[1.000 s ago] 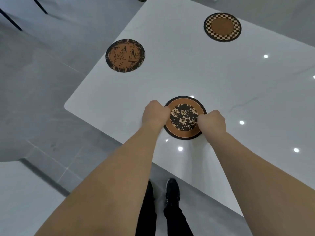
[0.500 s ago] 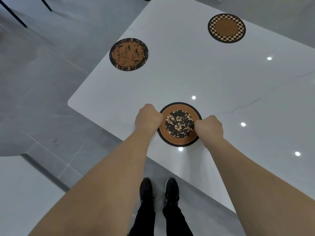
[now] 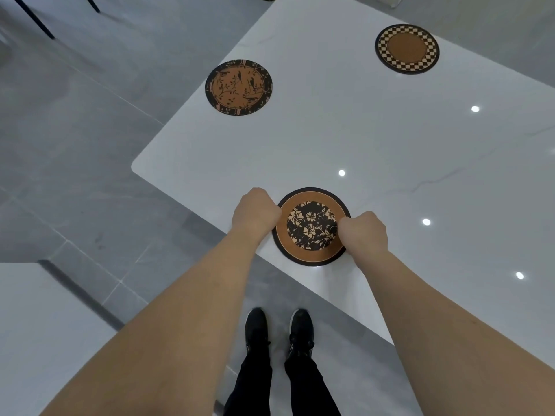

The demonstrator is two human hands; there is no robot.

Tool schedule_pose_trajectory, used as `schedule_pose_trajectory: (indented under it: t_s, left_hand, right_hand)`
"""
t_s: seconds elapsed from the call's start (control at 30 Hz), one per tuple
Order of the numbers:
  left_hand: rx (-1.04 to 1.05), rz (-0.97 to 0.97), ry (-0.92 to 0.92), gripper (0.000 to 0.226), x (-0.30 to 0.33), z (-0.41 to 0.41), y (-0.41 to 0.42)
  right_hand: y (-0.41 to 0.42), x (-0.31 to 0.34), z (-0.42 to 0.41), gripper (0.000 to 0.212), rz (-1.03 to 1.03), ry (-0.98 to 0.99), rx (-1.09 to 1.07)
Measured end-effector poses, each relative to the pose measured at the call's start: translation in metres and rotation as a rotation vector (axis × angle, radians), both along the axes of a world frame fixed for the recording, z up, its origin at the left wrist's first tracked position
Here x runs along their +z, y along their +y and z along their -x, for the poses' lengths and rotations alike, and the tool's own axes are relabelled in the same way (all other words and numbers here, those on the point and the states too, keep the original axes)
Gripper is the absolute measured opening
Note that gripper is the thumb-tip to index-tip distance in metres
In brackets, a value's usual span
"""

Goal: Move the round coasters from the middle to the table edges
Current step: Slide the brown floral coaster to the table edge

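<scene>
A: Far left?
B: Bird-pattern coaster (image 3: 238,87), flat, at the white table (image 3: 375,139)'s left edge.
A: Hands?
B: Left hand (image 3: 255,212) and right hand (image 3: 365,232), both curled tight, pinch opposite rims of the floral coaster (image 3: 310,227), flat by the near edge.
A: Right?
B: Checkered coaster (image 3: 407,48), far side.

A: Even, fairly bright light from overhead; small white lamp glints dot the glossy counter (image 3: 375,139).

B: Shadows are soft and faint. Focus is sharp centrally, with wide-angle bending and slight softness toward the edges.
</scene>
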State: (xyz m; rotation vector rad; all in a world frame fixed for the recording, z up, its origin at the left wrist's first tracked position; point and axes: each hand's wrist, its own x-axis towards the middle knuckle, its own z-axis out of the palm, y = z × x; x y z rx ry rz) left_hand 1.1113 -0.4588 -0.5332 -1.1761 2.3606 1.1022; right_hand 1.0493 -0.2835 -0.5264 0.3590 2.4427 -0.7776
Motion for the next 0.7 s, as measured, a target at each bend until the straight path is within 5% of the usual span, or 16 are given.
schedule_pose_trajectory:
  t_s: [0.7]
  left_hand:
    - [0.040, -0.024, 0.010, 0.017, 0.008, -0.025, 0.000]
  right_hand:
    - [-0.003, 0.003, -0.025, 0.020, 0.016, -0.042, -0.002]
